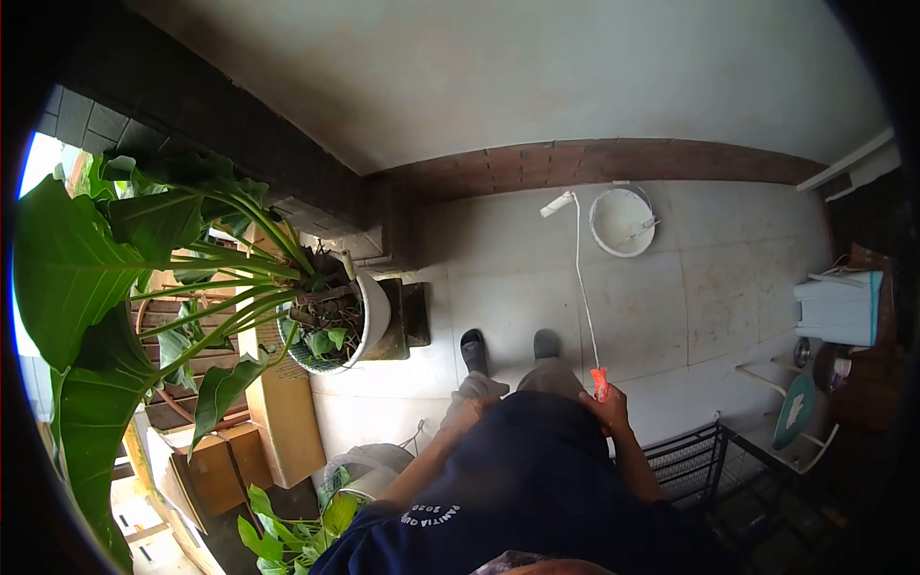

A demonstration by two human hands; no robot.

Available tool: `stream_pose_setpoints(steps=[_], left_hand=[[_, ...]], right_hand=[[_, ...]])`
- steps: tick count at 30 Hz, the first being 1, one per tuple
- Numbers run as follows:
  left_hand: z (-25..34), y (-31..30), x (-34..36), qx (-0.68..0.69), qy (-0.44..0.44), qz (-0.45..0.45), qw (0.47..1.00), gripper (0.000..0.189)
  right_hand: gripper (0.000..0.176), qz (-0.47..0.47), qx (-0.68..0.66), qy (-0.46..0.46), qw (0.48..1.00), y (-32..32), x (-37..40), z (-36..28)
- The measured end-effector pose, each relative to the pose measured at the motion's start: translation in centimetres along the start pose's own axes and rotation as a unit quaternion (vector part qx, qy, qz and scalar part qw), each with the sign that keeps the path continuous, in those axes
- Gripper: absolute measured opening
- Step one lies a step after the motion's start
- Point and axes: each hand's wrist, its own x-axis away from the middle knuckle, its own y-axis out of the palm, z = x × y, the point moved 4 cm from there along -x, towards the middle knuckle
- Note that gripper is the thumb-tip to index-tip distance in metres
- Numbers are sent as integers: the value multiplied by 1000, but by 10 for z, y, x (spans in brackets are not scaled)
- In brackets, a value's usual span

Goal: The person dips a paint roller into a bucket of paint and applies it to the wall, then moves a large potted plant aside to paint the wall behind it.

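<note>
My right hand point(611, 410) is closed round the orange handle of a paint roller point(585, 287), beside my right thigh. The roller's long thin rod reaches forward over the floor to a white roller head point(556, 204). Just right of that head stands a white bucket point(623, 222) with pale paint and a stick-like tool leaning inside. My left hand point(467, 415) is low at my left thigh, against the grey-brown trousers point(479, 387). Its fingers are mostly hidden by the cloth and the angle.
A white wall point(575, 77) with a brick-red base strip point(575, 165) runs ahead. To the left stands a large-leaved plant in a white pot point(377, 316), near cardboard boxes point(220, 470). At right are a black metal rack point(690, 460), a green-seated chair point(793, 410) and a pale blue container point(839, 307).
</note>
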Motion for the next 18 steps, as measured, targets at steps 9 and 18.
stream_pose_setpoints(steps=[9, 18], left_hand=[[-103, -109, 44, -55, 70, 120, 989, 14], [-83, -200, 135, -15, -129, -319, 939, 17]], right_hand=[[49, 67, -31, 62, 995, 58, 56, -48], [36, 148, -1, 158, 976, 42, 116, -81]])
